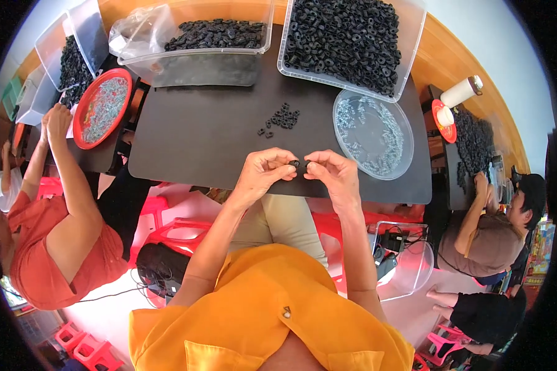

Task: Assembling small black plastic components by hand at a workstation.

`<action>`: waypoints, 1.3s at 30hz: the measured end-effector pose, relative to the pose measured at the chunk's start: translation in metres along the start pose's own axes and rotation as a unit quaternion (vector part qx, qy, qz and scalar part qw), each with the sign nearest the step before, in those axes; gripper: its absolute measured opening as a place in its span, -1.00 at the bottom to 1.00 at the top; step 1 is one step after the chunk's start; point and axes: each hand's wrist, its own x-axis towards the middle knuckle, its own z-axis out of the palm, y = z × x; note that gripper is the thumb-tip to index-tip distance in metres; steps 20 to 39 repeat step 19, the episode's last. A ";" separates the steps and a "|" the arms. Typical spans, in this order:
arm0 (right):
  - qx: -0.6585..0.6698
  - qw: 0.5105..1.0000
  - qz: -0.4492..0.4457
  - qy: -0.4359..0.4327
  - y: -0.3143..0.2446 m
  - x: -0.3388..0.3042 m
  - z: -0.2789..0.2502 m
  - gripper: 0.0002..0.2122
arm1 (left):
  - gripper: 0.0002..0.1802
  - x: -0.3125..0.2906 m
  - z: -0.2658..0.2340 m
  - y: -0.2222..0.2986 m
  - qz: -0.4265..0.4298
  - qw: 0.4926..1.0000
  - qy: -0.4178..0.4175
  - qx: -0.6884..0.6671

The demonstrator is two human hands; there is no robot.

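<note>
Above the near edge of the dark table, my left hand (265, 173) pinches a small black plastic part (294, 164) between thumb and fingertips. Facing it, my right hand (335, 176) is closed in a pinch on a second small black piece (302, 167). The two pieces are side by side; whether they touch is too small to tell. Just beyond my hands lies a loose pile of small black ring-like parts (283, 117). To the right of my right hand stands a round clear tray (405, 162) with many small shiny metal pieces, possibly screws.
A clear bin (283, 63) heaped with black parts stands at the far right of the dark table (198, 136). Another clear bin (267, 28) with black pieces is at the far left. Co-workers sit at side tables, left (62, 247) and right (486, 238). An orange-red tray (127, 93) is at left.
</note>
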 end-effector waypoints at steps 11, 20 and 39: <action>-0.098 0.995 0.009 0.024 0.004 -0.005 0.006 -0.88 | -0.84 -0.002 -0.001 -0.001 -0.007 1.000 -0.015 0.021; -0.290 0.956 -0.050 0.019 0.002 -0.008 0.011 -0.90 | -0.82 -0.004 -0.003 -0.003 -0.008 0.996 -0.011 0.086; -0.290 0.956 -0.050 0.019 0.002 -0.008 0.011 -0.90 | -0.82 -0.004 -0.003 -0.003 -0.008 0.996 -0.011 0.086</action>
